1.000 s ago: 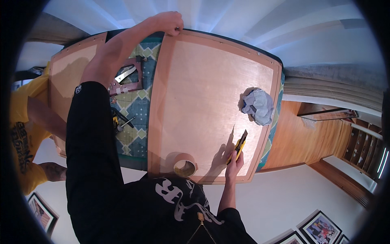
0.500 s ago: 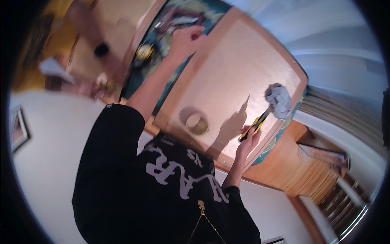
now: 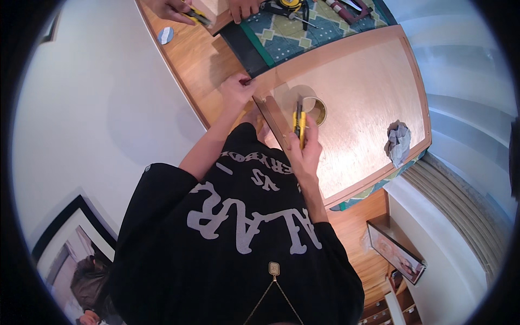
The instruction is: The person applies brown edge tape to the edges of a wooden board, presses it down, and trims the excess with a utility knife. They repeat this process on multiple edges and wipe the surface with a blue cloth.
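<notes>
My right hand (image 3: 306, 143) is wrapped round a yellow-and-black utility knife (image 3: 298, 123), held upright over the near edge of a pale wooden panel (image 3: 363, 97) with a raised wooden frame. Beside the knife a roll of tape (image 3: 323, 112) rests on the panel, partly behind the tool. At the panel's left corner my left hand (image 3: 236, 91) has its fingers pinched together; a small dark spot shows at the fingertips, too small to name. A crumpled grey cloth (image 3: 400, 143) lies at the panel's right side.
Across the table, another person's hand (image 3: 172, 10) grips a yellow-and-black tool, and a second hand (image 3: 244, 8) rests on a wooden piece. A tape measure (image 3: 291, 4) and other tools lie on the patterned green cloth (image 3: 303, 33). A curtain (image 3: 460, 92) borders the right.
My left hand has moved from over the tools on the cloth to the panel's left corner. My right hand has carried the knife leftward, away from the crumpled cloth to the tape roll. The view has turned.
</notes>
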